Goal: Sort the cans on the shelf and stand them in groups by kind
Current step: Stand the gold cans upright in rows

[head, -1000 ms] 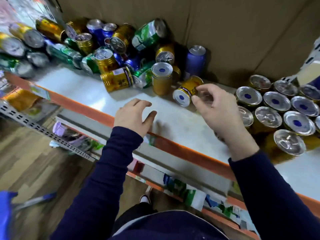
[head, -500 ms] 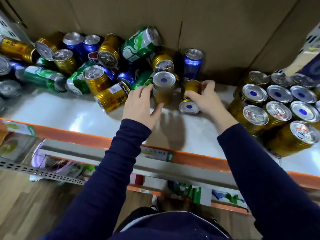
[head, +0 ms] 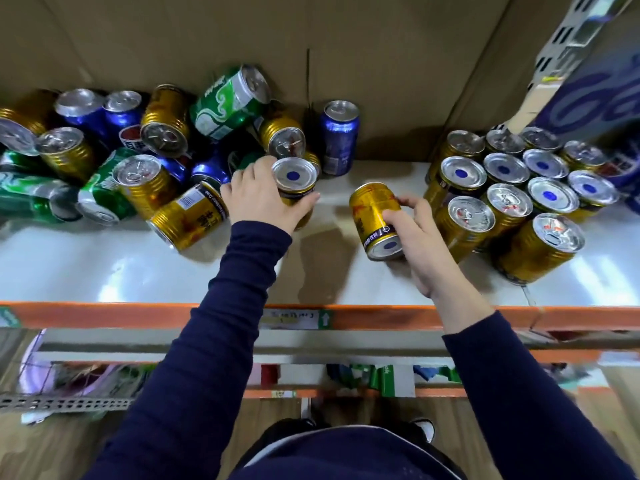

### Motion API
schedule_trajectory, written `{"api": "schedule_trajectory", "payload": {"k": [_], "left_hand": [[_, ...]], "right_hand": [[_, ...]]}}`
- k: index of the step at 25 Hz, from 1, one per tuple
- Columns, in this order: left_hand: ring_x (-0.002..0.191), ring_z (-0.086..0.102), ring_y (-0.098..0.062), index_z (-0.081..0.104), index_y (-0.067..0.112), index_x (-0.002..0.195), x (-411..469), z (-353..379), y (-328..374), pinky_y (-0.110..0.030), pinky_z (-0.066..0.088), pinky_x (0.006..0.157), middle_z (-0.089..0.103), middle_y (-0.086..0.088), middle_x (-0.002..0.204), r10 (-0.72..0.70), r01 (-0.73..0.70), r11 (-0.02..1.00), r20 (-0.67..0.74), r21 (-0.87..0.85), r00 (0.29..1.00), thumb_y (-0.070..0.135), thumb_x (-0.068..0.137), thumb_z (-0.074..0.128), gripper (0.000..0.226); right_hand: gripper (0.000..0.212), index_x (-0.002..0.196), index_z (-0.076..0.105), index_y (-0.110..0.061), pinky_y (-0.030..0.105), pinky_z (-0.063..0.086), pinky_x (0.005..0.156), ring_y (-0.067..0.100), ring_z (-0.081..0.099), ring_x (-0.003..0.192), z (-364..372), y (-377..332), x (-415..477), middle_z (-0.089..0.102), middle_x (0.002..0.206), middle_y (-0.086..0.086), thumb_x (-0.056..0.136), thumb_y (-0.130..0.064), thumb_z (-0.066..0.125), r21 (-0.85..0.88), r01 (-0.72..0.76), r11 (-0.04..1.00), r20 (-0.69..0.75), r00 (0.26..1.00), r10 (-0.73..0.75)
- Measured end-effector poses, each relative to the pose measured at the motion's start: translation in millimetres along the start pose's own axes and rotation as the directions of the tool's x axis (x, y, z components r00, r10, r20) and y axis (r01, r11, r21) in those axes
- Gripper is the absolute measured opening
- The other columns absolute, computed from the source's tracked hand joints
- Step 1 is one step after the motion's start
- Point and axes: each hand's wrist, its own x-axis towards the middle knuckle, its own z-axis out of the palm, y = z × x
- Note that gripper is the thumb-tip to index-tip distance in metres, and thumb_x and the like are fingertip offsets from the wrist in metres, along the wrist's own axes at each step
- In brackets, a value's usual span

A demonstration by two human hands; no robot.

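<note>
My left hand (head: 263,199) grips an upright gold can (head: 294,180) at the edge of a jumbled pile (head: 138,161) of gold, blue and green cans on the left of the white shelf (head: 104,268). A tilted gold can (head: 375,218), its blue-dotted end toward me, is held by my right hand (head: 414,230) just above the middle of the shelf. On the right stands a group of several upright gold cans (head: 519,188). One blue can (head: 337,138) stands alone against the cardboard back.
Cardboard (head: 311,46) lines the back of the shelf. An orange rail (head: 415,317) with a price label runs along the front edge. A blue carton (head: 595,98) leans at the far right. Lower shelves with goods show below.
My right hand has lifted the lying gold can and carried it right, toward the gold group. My left hand has closed round the upright gold can.
</note>
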Motion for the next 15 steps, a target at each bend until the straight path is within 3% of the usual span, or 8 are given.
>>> {"api": "schedule_trajectory", "payload": {"k": [3, 6, 9, 13, 15], "left_hand": [[0.109, 0.052, -0.027, 0.051, 0.011, 0.117, -16, -3, 1, -0.040, 0.036, 0.091, 0.058, -0.007, 0.116, 0.052, -0.056, 0.990, -0.034, -0.129, 0.998, 0.063, 0.067, 0.067, 0.074], [0.104, 0.052, -0.023, 0.052, 0.008, 0.113, -28, -8, 7, -0.025, 0.035, 0.082, 0.058, -0.008, 0.110, 0.076, -0.093, 0.958, -0.070, -0.272, 0.995, 0.057, 0.068, 0.072, 0.070], [0.104, 0.050, -0.020, 0.051, 0.008, 0.115, -34, -14, 16, -0.016, 0.029, 0.079, 0.056, -0.008, 0.112, 0.073, -0.092, 0.941, -0.070, -0.327, 0.995, 0.052, 0.066, 0.075, 0.070], [0.100, 0.051, -0.016, 0.053, 0.010, 0.113, -45, -20, 44, -0.018, 0.038, 0.080, 0.055, -0.004, 0.110, 0.115, -0.139, 0.900, -0.081, -0.412, 0.990, 0.046, 0.063, 0.080, 0.067], [0.097, 0.051, -0.014, 0.054, 0.011, 0.110, -53, -21, 65, -0.016, 0.040, 0.079, 0.054, 0.001, 0.106, 0.134, -0.158, 0.876, -0.085, -0.456, 0.987, 0.047, 0.061, 0.081, 0.067]], "right_hand": [[0.034, 0.116, 0.045, -0.037, 0.035, 0.058, 0.058, 0.018, 0.072, 0.070, -3, -4, -10, 0.061, 0.102, 0.007, 0.088, -0.030, 0.063, 0.027, -0.029, 0.999, 0.015, 0.999, 0.028], [0.030, 0.106, 0.052, -0.035, 0.029, 0.054, 0.058, 0.017, 0.071, 0.072, -7, -10, -21, 0.062, 0.105, 0.010, 0.082, -0.028, 0.069, 0.051, 0.065, 0.997, 0.001, 0.998, -0.065], [0.036, 0.103, 0.058, -0.035, 0.033, 0.056, 0.063, 0.022, 0.069, 0.086, -17, -23, -34, 0.062, 0.108, 0.006, 0.070, -0.038, 0.071, 0.020, 0.168, 0.986, -0.028, 0.985, -0.167], [0.034, 0.100, 0.063, -0.038, 0.051, 0.057, 0.080, 0.024, 0.062, 0.104, -53, -46, -51, 0.060, 0.109, -0.004, 0.069, -0.047, 0.070, -0.065, 0.351, 0.934, -0.106, 0.928, -0.356], [0.034, 0.100, 0.062, -0.035, 0.052, 0.055, 0.084, 0.024, 0.060, 0.105, -79, -54, -55, 0.061, 0.108, -0.001, 0.069, -0.047, 0.070, -0.084, 0.417, 0.905, -0.156, 0.892, -0.425]]}}
